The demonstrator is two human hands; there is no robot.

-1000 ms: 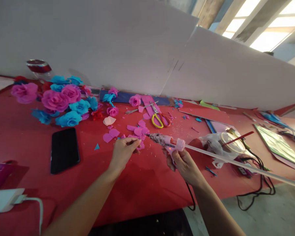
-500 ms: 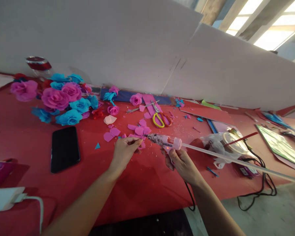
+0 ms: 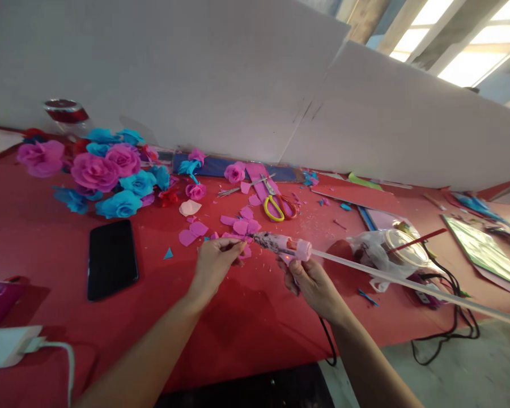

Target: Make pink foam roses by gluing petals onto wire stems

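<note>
My right hand (image 3: 314, 283) is wrapped around a pale pink hot glue gun (image 3: 301, 250) with a lit orange light and a dirty, blackened front. A long glue stick (image 3: 378, 276) runs out of its back toward the right. The gun's tip points left, right by the fingertips of my left hand (image 3: 212, 269). Those fingers are pinched together; what they hold is too small to make out. Just beyond the tip lie several loose pink paper petals (image 3: 240, 226). Scissors (image 3: 273, 208) with yellow and red handles rest behind them on a pink paper strip (image 3: 257, 171).
Pink, blue and red paper roses (image 3: 97, 171) crowd the back left, near a red-lidded jar (image 3: 66, 111). A black phone (image 3: 113, 259) lies left of my hand. To the right are a plastic bag with a cup (image 3: 380, 258) and black cables (image 3: 454, 317). A white wall panel (image 3: 174, 73) stands behind.
The glue gun and my right hand have shifted very slightly left, toward my left fingertips. My left hand stays where it was.
</note>
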